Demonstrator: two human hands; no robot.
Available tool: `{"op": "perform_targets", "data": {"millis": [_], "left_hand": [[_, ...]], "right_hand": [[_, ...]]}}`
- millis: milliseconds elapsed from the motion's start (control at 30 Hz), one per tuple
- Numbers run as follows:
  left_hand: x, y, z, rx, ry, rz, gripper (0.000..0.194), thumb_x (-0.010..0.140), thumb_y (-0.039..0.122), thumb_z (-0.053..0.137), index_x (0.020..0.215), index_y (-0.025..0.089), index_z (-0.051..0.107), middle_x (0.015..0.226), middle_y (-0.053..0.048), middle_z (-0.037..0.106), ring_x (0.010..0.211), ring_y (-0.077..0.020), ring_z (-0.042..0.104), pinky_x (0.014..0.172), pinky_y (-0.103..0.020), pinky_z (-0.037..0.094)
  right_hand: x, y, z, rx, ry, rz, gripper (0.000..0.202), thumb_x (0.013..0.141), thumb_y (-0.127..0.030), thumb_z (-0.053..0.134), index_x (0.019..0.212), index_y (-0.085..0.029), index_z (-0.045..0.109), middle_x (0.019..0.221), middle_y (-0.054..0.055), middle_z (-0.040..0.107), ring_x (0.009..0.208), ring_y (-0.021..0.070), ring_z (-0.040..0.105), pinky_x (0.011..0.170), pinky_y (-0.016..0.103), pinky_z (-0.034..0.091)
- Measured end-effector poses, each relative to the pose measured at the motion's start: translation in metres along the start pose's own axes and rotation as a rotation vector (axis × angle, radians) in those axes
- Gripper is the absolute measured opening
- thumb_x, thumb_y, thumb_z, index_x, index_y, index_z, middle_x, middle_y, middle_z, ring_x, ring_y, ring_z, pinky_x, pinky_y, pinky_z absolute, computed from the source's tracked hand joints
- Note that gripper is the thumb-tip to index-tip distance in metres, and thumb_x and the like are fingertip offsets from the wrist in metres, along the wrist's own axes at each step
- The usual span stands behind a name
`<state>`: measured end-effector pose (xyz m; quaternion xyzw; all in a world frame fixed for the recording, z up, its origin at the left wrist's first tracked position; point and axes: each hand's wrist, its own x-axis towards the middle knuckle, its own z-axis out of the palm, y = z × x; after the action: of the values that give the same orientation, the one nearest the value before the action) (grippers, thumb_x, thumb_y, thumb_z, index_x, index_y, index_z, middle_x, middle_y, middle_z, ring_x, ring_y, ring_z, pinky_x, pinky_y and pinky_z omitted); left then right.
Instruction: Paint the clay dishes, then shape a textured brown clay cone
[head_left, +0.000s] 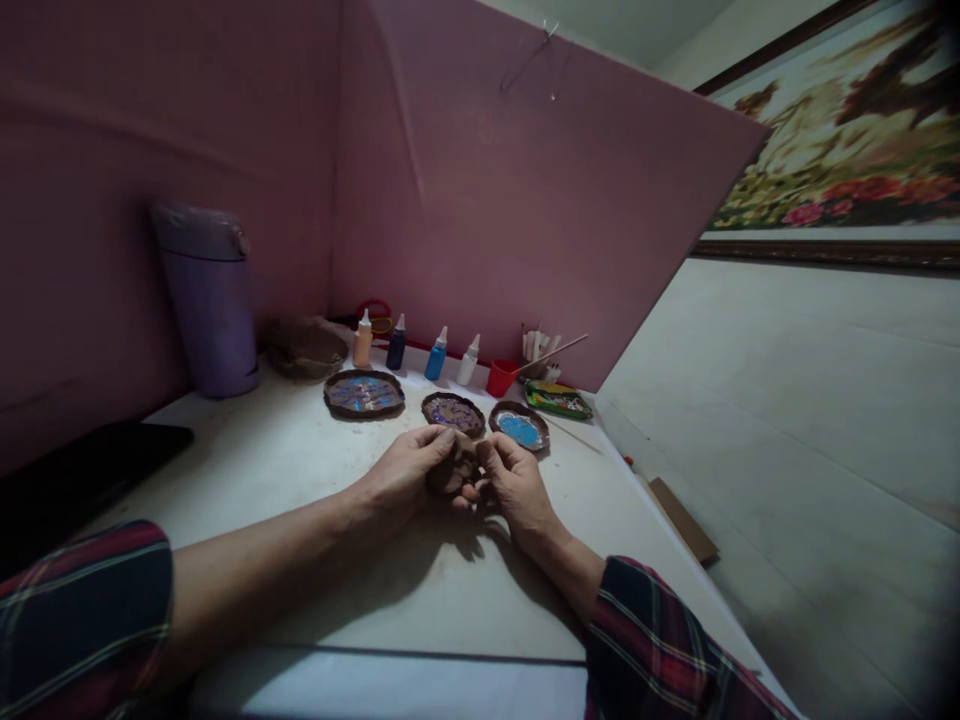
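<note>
Between my two hands is a lump of brown clay (452,474), raised a little above the white table (300,475). My left hand (409,465) is closed around its left side, with the thumb on top. On the other side, my right hand (517,490) pinches the clay's edge between thumb and fingers. Just beyond my hands lie two small brown clay dishes: one with purple paint (452,412), the other with bright blue paint (519,430). A larger oval clay dish (364,393), streaked blue and purple, lies farther left.
Several paint bottles, among them a blue one (436,358), line the back by a red cup (501,378). Wrapped clay (306,347) and a purple tumbler (212,310) stand left. A green packet (558,399) lies right. Pink panels (487,200) wall the table's back and left.
</note>
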<state>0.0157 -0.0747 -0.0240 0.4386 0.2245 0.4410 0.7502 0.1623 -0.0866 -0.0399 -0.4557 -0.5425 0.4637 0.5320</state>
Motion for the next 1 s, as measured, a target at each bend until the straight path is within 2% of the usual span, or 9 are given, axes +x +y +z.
{"op": "perform_targets", "data": {"millis": [133,267,433,533,667,833,1000], "left_hand": [[0.002,0.001,-0.004,0.005,0.026,-0.009,0.027,0.069,0.022,0.075,0.088,0.011,0.06,0.074,-0.008,0.065,0.053,-0.0152,0.062,0.049,-0.027,0.052],[0.008,0.0,-0.01,0.04,0.051,0.032,0.022,0.065,0.014,0.073,0.084,0.009,0.063,0.069,-0.007,0.065,0.053,-0.0149,0.062,0.05,-0.025,0.051],[0.008,-0.001,-0.013,0.033,-0.003,0.034,0.021,0.064,0.011,0.073,0.084,0.01,0.064,0.068,-0.005,0.064,0.056,-0.0144,0.062,0.054,-0.025,0.051],[0.005,0.004,-0.008,-0.03,0.008,-0.027,0.027,0.069,0.017,0.073,0.093,0.013,0.061,0.077,-0.006,0.065,0.062,-0.017,0.064,0.061,-0.033,0.054],[0.001,0.01,-0.003,-0.111,0.0,-0.089,0.032,0.084,0.028,0.059,0.114,0.02,0.051,0.099,-0.01,0.063,0.07,-0.0189,0.065,0.068,-0.045,0.056],[0.002,0.012,-0.005,-0.133,-0.023,-0.109,0.027,0.088,0.037,0.051,0.106,0.016,0.053,0.09,-0.009,0.063,0.067,-0.0169,0.062,0.065,-0.041,0.056],[0.004,0.01,-0.01,0.099,0.001,-0.111,0.034,0.074,0.039,0.07,0.094,0.012,0.061,0.077,-0.008,0.065,0.062,-0.0169,0.063,0.059,-0.032,0.054]], "right_hand": [[-0.002,-0.002,0.002,0.014,0.035,-0.007,0.045,0.075,-0.063,0.058,0.076,-0.018,0.052,0.061,-0.004,0.056,0.039,0.0064,0.05,0.037,0.017,0.038],[-0.003,-0.002,0.004,0.028,0.015,-0.016,0.04,0.072,-0.056,0.066,0.079,-0.018,0.054,0.065,-0.004,0.057,0.046,0.0068,0.052,0.044,0.018,0.043],[-0.002,-0.002,0.003,0.011,-0.02,-0.041,0.036,0.071,-0.048,0.071,0.076,-0.017,0.053,0.064,-0.004,0.054,0.053,0.0082,0.05,0.048,0.02,0.043],[0.0,0.0,0.001,-0.022,0.013,-0.061,0.036,0.072,-0.05,0.069,0.079,-0.017,0.055,0.067,-0.003,0.054,0.058,0.0096,0.052,0.053,0.021,0.045],[0.003,0.003,-0.002,-0.062,0.01,-0.066,0.038,0.074,-0.053,0.065,0.085,-0.017,0.058,0.074,0.0,0.059,0.063,0.0117,0.055,0.056,0.022,0.046],[0.004,0.003,-0.003,-0.034,0.05,-0.099,0.033,0.072,-0.047,0.069,0.085,-0.018,0.062,0.078,0.001,0.063,0.069,0.0131,0.058,0.063,0.024,0.048],[0.004,0.002,-0.004,-0.024,0.128,-0.138,0.032,0.072,-0.045,0.07,0.087,-0.017,0.063,0.081,0.001,0.064,0.071,0.0136,0.058,0.065,0.025,0.048]]}}
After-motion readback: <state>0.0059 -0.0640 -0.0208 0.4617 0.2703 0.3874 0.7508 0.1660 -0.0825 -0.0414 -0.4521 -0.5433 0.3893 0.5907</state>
